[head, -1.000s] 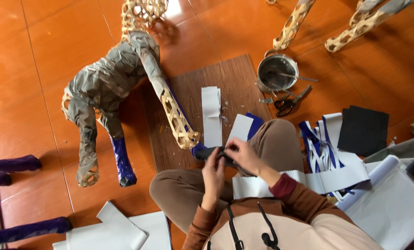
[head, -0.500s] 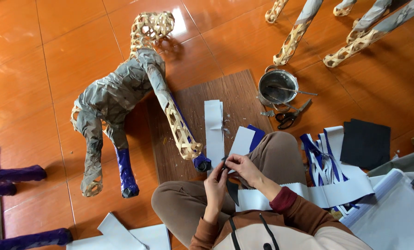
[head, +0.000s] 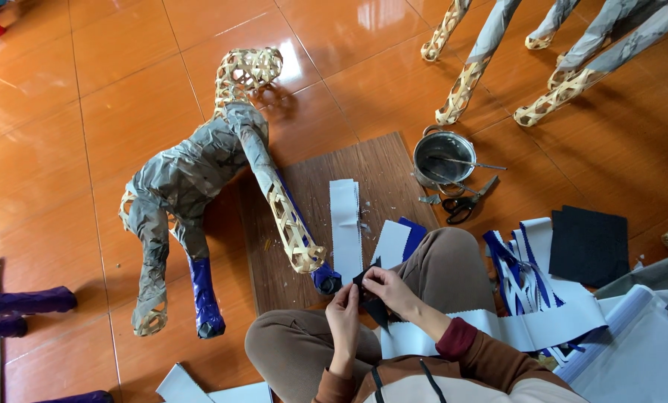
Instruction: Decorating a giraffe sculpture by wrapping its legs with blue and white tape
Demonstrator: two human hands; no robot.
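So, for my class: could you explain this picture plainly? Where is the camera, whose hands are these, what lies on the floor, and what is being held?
The camera sits on a seated person's head, looking down. Their left hand and right hand together pinch a small dark fabric piece above the knees. On the tiled floor lies a woven animal frame, partly covered in grey and blue, beside a wooden board with white strips. Nearby are a metal pot, scissors and a black sheet.
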